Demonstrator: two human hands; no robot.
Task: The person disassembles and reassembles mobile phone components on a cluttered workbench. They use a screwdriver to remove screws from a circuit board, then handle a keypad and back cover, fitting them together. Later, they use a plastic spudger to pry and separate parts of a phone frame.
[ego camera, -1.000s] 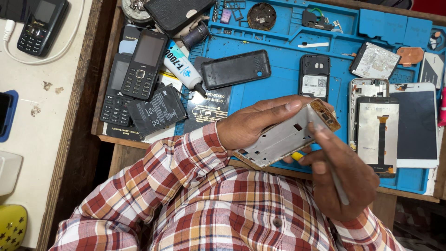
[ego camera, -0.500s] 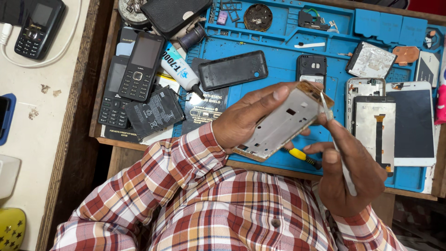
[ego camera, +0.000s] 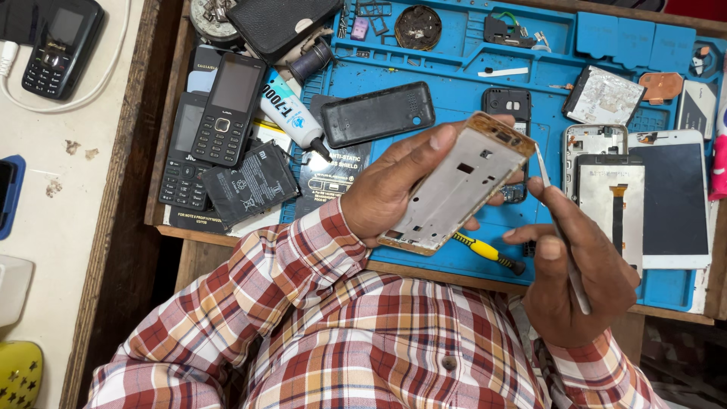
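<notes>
My left hand [ego camera: 394,185] grips a silver phone frame [ego camera: 458,185] with gold edges, tilted above the blue work mat [ego camera: 454,91]. In my right hand [ego camera: 579,265] are thin metal tweezers [ego camera: 556,220], whose tip points up beside the frame's top right corner. A yellow-handled screwdriver [ego camera: 488,252] lies on the mat just below the frame. Both arms wear a red plaid shirt.
On the mat lie a dark phone back cover [ego camera: 377,113], a glue tube [ego camera: 288,110], a battery [ego camera: 250,184], two keypad phones [ego camera: 227,110], phone screens [ego camera: 674,197] at right and small parts. Another keypad phone [ego camera: 60,45] rests on the white counter at left.
My left hand has raised and tilted the frame a little. My right hand shifted right and lifted the tweezers' tip up beside the frame's top corner.
</notes>
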